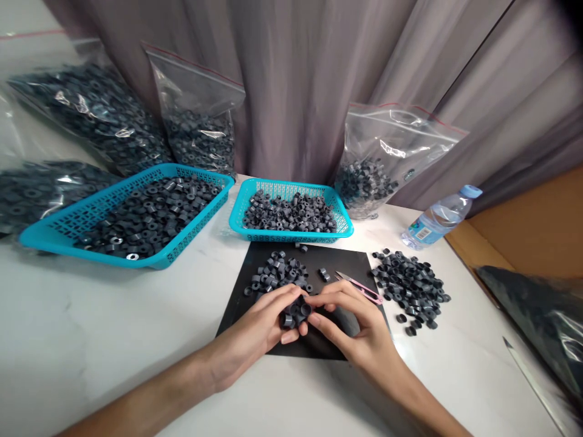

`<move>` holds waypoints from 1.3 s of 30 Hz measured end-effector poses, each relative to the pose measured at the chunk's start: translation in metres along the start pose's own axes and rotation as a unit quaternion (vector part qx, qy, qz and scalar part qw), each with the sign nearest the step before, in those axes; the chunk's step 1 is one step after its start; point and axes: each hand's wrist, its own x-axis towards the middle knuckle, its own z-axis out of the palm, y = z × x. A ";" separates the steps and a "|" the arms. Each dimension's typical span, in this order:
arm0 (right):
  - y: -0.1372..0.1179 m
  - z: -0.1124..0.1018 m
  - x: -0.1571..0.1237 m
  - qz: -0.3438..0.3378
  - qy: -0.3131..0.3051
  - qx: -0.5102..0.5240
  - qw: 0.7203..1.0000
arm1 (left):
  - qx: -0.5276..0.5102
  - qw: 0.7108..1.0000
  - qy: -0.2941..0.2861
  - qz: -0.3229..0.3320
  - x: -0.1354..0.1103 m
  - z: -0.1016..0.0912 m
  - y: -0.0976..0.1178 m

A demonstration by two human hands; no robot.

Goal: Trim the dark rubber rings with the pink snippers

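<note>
My left hand (268, 315) is cupped around several small dark grey plastic caps (291, 317) above a black mat (241, 303). With thumb and index finger, my right hand (359, 318) pinches one cap (305, 310) at the edge of that handful. A loose pile of grey ring-like parts (276, 271) lies on the mat just beyond my left hand. Pink-handled thread snips (364, 290) rest behind my right hand, with a few single parts (323, 275) beside them. To the right of the mat, a heap of caps (410, 285) sits on the white table.
Two blue baskets (291, 237) (157, 262) of grey parts stand at the back and left. Zip bags (195, 136) (109, 115) (368, 176) of similar parts lean against the curtain (291, 79). A water bottle (439, 218) and a cardboard box (537, 237) are at the right.
</note>
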 end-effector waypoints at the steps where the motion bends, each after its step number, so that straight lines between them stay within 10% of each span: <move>1: 0.000 -0.001 0.001 0.003 0.002 0.002 1.000 | 0.004 1.000 -0.007 0.003 0.000 0.000 0.001; 7: 0.014 -0.010 0.002 0.024 0.072 -0.088 0.993 | 0.049 0.996 -0.068 0.025 0.000 0.002 0.005; 16: 0.031 -0.005 -0.002 -0.013 -0.023 -0.240 0.970 | 0.076 0.994 -0.068 0.027 0.000 0.000 0.006; 27: -0.001 -0.011 0.002 -0.008 0.057 -0.062 0.996 | 0.067 0.994 -0.077 0.030 0.001 -0.002 0.004; 39: -0.006 0.004 -0.005 -0.060 -0.008 -0.074 0.995 | -0.011 0.999 -0.036 -0.010 0.000 -0.005 -0.007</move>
